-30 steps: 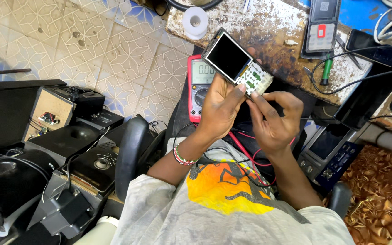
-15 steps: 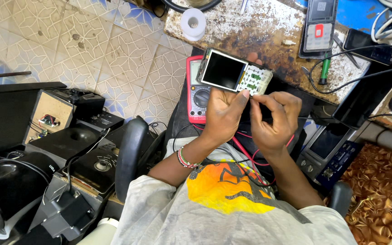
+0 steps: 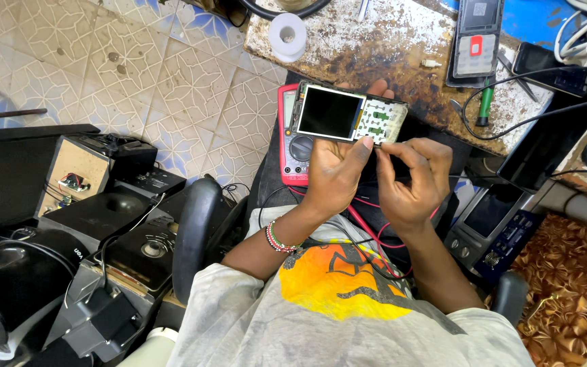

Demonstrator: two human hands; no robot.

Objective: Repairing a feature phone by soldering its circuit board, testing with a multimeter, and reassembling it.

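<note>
While left hand [image 3: 338, 177] grips the bare phone board [image 3: 348, 115] at upper centre, right hand [image 3: 412, 180] pinches its lower edge, casing not fitted.

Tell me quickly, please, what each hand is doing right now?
Left hand: closed around the small phone board with screen, holding it up.
Right hand: fingers pinched at the board's lower right corner; anything held between them cannot be told.

Bright, even daylight; sharp, edges slightly warped.
</note>
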